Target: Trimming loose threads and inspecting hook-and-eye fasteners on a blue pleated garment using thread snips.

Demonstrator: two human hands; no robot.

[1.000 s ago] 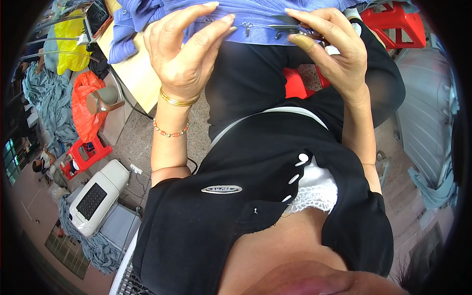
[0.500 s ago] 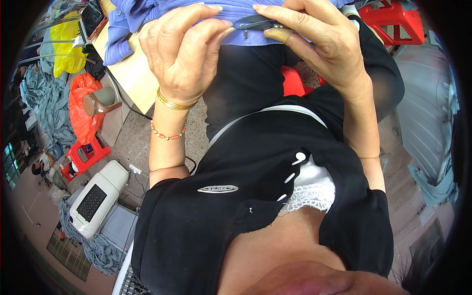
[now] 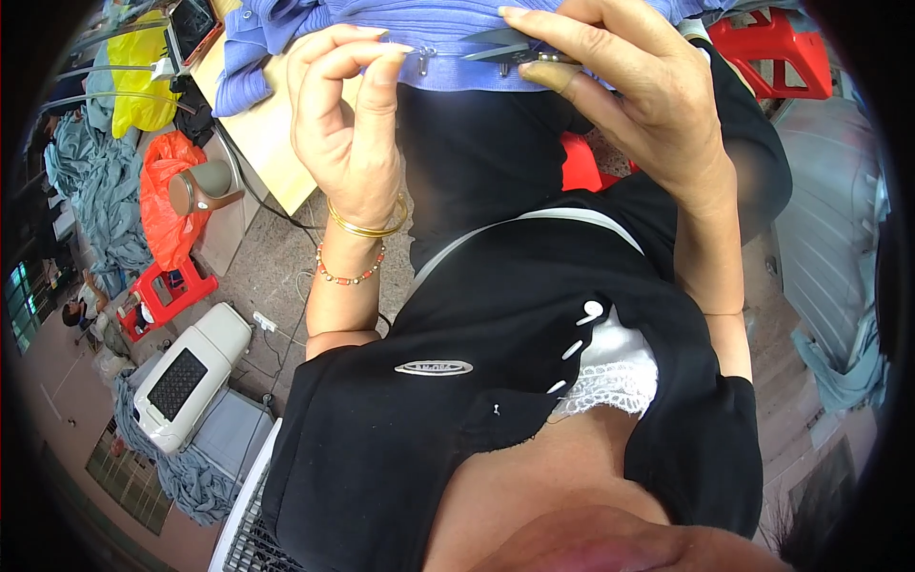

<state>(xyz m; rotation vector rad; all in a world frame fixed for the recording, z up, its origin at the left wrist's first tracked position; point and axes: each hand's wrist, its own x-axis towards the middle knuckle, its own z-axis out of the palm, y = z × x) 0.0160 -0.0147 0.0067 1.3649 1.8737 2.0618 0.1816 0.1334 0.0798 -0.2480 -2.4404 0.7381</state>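
left hand [image 3: 348, 143] grip pinched on zipper pull [image 3: 426, 59] | right hand [image 3: 639, 95] grip clamped on snips [image 3: 510, 46], blades half hidden | blue garment [image 3: 448, 29] cut off

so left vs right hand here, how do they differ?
The left hand pinches a small metal zipper pull between fingertips; the right hand grips small metal snips. The left wrist wears a gold bangle and a bead bracelet; the right wrist is bare. Both work at the blue garment.

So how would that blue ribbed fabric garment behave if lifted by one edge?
The blue ribbed fabric garment probably flops and drapes: it already sags between the left hand and right hand. Likely light, since fingertip pinches hold it. Its ribbing suggests stretch.
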